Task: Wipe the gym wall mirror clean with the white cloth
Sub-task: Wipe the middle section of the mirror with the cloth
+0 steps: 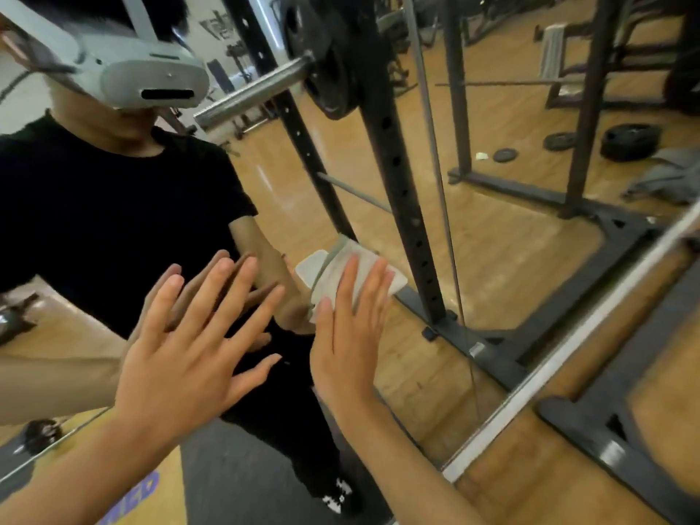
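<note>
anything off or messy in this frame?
Seen in the mirror: loose weight plates, a pale scrap and crumpled grey fabric lie on the floor. No cracks visible in the glass; the right hand presses the cloth flat on it.

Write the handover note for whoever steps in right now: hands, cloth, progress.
Left hand: open, fingers spread flat at the mirror, holding nothing.
Right hand: straight fingers press the white cloth against the glass, just right of the left hand.
Done: cloth is on the mirror; how much is already clean cannot be told.
Left: wipe across the rest of the glass.
</note>
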The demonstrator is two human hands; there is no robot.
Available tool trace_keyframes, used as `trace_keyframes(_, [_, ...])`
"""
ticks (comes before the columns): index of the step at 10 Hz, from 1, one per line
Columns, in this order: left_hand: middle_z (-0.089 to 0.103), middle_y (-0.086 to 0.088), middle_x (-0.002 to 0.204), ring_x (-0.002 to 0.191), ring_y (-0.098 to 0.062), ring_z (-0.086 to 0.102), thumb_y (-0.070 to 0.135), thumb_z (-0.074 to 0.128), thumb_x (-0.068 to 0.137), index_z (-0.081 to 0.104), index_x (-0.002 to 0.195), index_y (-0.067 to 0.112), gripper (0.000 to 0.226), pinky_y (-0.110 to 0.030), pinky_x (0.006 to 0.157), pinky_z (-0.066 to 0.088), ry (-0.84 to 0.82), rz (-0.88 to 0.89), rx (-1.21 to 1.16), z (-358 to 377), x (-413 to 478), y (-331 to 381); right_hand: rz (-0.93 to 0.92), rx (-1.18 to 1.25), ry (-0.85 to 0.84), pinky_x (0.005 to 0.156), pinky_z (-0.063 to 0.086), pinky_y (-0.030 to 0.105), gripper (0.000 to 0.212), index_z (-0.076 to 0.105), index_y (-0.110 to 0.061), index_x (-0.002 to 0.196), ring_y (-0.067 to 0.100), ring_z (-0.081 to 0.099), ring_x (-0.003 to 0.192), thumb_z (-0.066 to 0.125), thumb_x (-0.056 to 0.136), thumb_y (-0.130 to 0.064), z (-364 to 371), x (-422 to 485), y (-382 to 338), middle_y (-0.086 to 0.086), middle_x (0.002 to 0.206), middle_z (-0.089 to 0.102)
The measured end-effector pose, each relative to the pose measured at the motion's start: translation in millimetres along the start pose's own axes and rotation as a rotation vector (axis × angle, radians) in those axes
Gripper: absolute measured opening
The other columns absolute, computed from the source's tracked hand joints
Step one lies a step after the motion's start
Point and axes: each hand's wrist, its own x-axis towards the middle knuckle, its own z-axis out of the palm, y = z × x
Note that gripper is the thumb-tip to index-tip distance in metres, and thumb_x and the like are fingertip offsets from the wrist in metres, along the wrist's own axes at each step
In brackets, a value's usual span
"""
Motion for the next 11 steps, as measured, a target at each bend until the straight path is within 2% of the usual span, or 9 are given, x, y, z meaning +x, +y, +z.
trace_keyframes(1, [0.013, -0.013, 0.176, 0.162, -0.034, 0.014, 0.059, 0.041, 0.104, 0.025, 0.168, 0.021, 0.076, -0.055, 0.13, 0.002, -0.001, -0.016, -0.112, 9, 3, 3, 0.015, -0.003, 0.135, 0.13, -0.004, 0.058, 0.06, 0.0, -0.025, 0.168, 0.026, -0.019, 0.161, 0.023, 0.114, -0.038, -19, 70, -17, 0.011, 0.175, -0.016])
trace_keyframes(3, [0.008, -0.014, 0.176, 0.163, -0.039, 0.002, 0.053, 0.055, 0.096, 0.03, 0.166, 0.022, 0.08, -0.057, 0.129, -0.01, -0.045, -0.038, -0.253, 10, 5, 6, 0.036, 0.093, 0.261, 0.131, 0.003, 0.054, 0.06, 0.007, -0.024, 0.168, 0.022, -0.006, 0.163, 0.027, 0.113, -0.037, -20, 94, 15, 0.008, 0.176, -0.005])
trace_keyframes(5, [0.018, -0.017, 0.175, 0.163, -0.035, 0.01, 0.056, 0.042, 0.106, 0.031, 0.167, 0.019, 0.072, -0.058, 0.13, 0.0, -0.012, 0.028, -0.092, 18, 1, -1, 0.751, 0.288, 0.262, 0.13, 0.007, 0.046, 0.056, -0.002, -0.03, 0.167, 0.024, -0.006, 0.162, 0.02, 0.116, -0.034, -25, 51, 89, 0.004, 0.176, -0.013])
trace_keyframes(6, [0.022, -0.02, 0.173, 0.162, -0.037, 0.015, 0.057, 0.042, 0.106, 0.035, 0.165, 0.016, 0.072, -0.058, 0.13, 0.004, 0.022, 0.044, -0.019, 15, 0, -1, 0.718, 0.275, 0.243, 0.128, -0.002, 0.045, 0.057, -0.005, -0.027, 0.168, 0.024, -0.011, 0.162, 0.019, 0.116, -0.035, -37, 85, 41, 0.003, 0.176, -0.014])
trace_keyframes(7, [0.021, -0.019, 0.173, 0.162, -0.036, 0.015, 0.057, 0.042, 0.105, 0.034, 0.166, 0.016, 0.073, -0.057, 0.13, 0.005, 0.021, 0.036, -0.004, 11, 1, 0, 0.23, 0.109, 0.23, 0.127, -0.011, 0.046, 0.059, -0.004, -0.029, 0.168, 0.022, -0.015, 0.161, 0.019, 0.115, -0.04, -39, 117, -30, 0.005, 0.176, -0.015])
trace_keyframes(8, [0.021, -0.02, 0.173, 0.162, -0.037, 0.014, 0.057, 0.046, 0.103, 0.036, 0.165, 0.015, 0.075, -0.056, 0.131, -0.002, 0.012, 0.045, 0.036, 8, 1, -2, -0.004, 0.019, 0.241, 0.129, -0.007, 0.054, 0.06, 0.003, -0.026, 0.169, 0.028, -0.011, 0.162, 0.022, 0.113, -0.038, -41, 137, -52, 0.008, 0.176, -0.009])
trace_keyframes(9, [0.021, -0.02, 0.173, 0.161, -0.038, 0.015, 0.059, 0.049, 0.101, 0.037, 0.164, 0.015, 0.078, -0.057, 0.131, -0.004, 0.0, 0.046, 0.065, 6, 0, -1, -0.04, 0.039, 0.277, 0.131, 0.006, 0.054, 0.06, 0.005, -0.027, 0.168, 0.025, -0.004, 0.163, 0.026, 0.113, -0.039, -31, 108, 2, 0.007, 0.177, -0.001])
trace_keyframes(10, [0.021, -0.02, 0.174, 0.161, -0.037, 0.016, 0.06, 0.047, 0.101, 0.036, 0.165, 0.016, 0.078, -0.056, 0.131, -0.003, -0.001, 0.04, 0.077, 7, 1, -1, 0.335, 0.15, 0.268, 0.13, 0.01, 0.047, 0.058, -0.002, -0.05, 0.162, 0.022, 0.0, 0.163, 0.02, 0.108, -0.052, -17, 46, 84, 0.001, 0.177, -0.005])
trace_keyframes(11, [0.019, -0.023, 0.173, 0.161, -0.04, 0.016, 0.057, 0.043, 0.104, 0.034, 0.165, 0.012, 0.076, -0.054, 0.132, 0.0, 0.005, 0.055, 0.076, 8, 1, -1, 0.699, 0.237, 0.222, 0.13, 0.009, 0.056, 0.055, -0.009, -0.048, 0.16, 0.023, -0.006, 0.163, 0.019, 0.113, -0.048, -19, 28, 114, 0.0, 0.176, -0.014])
